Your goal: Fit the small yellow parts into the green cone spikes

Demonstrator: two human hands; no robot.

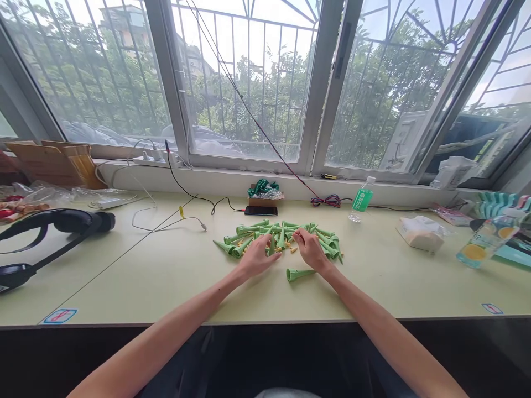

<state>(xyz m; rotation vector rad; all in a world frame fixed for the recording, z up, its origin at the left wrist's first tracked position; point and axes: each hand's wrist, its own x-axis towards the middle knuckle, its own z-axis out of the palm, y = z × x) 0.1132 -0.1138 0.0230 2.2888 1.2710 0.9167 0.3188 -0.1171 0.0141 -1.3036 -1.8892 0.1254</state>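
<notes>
A pile of green cone-shaped plastic pieces (244, 228) lies on the pale table, with several small yellowish pegs (293, 250) scattered among them. At the pile's front left, my left hand (258, 257) is closed around one green cone (272, 246), which stands roughly upright between thumb and fingers. My right hand (312, 252) is over the right part of the pile with its fingertips pinched together. Whatever is between those fingertips is too small or hidden to make out. Below my right wrist, a single green cone (295, 274) lies on its side, apart from the pile.
Behind the pile are a black phone (260, 210) and a small box with green wrapping (265, 190). A bottle (362, 200), a tissue pack (421, 233) and another bottle (477, 249) stand to the right. A black headset (62, 221) and cables (166, 225) are left.
</notes>
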